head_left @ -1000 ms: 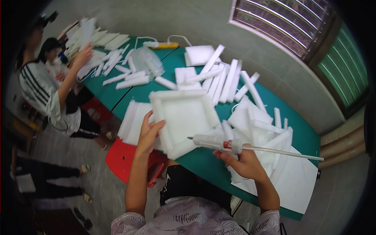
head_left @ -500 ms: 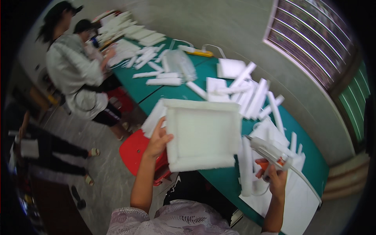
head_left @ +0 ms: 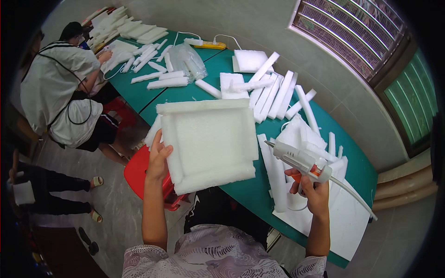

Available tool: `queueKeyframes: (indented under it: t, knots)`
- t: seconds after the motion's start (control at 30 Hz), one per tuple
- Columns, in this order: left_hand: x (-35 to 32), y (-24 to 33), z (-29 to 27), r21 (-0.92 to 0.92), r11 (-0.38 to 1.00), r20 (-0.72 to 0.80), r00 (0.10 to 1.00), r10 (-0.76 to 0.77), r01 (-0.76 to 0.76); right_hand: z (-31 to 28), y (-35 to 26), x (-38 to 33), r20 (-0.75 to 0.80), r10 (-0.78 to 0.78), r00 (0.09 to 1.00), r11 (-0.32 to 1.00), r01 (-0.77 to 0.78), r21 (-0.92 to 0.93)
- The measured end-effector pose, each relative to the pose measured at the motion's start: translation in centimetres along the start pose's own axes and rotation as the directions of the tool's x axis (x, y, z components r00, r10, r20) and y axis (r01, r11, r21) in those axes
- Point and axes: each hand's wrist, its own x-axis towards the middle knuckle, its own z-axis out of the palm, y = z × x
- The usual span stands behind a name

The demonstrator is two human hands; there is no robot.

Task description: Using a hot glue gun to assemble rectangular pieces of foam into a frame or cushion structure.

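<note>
My left hand (head_left: 158,157) is closed on the left side of a square white foam tray (head_left: 208,139), its thumb over the raised edge. Strips of foam form a border around the tray's flat base, and its hollow side faces me. In my right hand (head_left: 313,192) is a white glue gun (head_left: 299,157) with an orange trigger. My fingers wrap its handle, and the nozzle points left toward the tray, some distance from it. A pale cord runs from the gun down to the right.
White foam strips (head_left: 278,95) and sheets lie on the green table (head_left: 232,185). A yellow power strip (head_left: 211,45) and a clear plastic bag (head_left: 191,62) lie farther back. A red stool (head_left: 139,173) stands left of the table. Co-workers (head_left: 65,92) are at the left.
The whole view has shifted, so the table and its foam appear farther left. The tray is slightly tilted compared with before. Both hands keep hold of the same things.
</note>
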Motion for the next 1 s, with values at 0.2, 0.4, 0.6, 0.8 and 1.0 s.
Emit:
queueKeyframes:
  t: [0.2, 0.4, 0.6, 0.8, 1.0]
  knots:
    - [-0.1, 0.2, 0.4, 0.000, 0.999, -0.067, 0.997, -0.042, 0.042, -0.5, 0.9, -0.7, 0.083, 0.038, 0.996, 0.995, -0.030, -0.096]
    - [-0.4, -0.5, 0.2, -0.018, 1.000, 0.006, 1.000, -0.016, 0.016, -0.8, 1.5, -1.1, 0.054, 0.012, 0.998, 1.000, -0.011, -0.022]
    - [-1.4, 0.5, 0.5, -0.003, 0.998, 0.078, 0.995, -0.058, 0.058, 0.6, 1.2, 1.4, -0.134, -0.094, 0.987, 0.993, 0.103, 0.062]
    - [-2.0, 0.1, 1.7, -0.041, 0.997, 0.125, 0.990, -0.062, 0.068, 3.2, 1.3, 3.2, -0.064, -0.036, 0.997, 0.983, 0.047, 0.180]
    - [-2.1, 0.0, 2.8, -0.066, 0.994, 0.132, 0.988, -0.078, 0.087, 3.5, 2.1, 2.9, -0.039, 0.125, 0.991, 0.959, -0.110, 0.261]
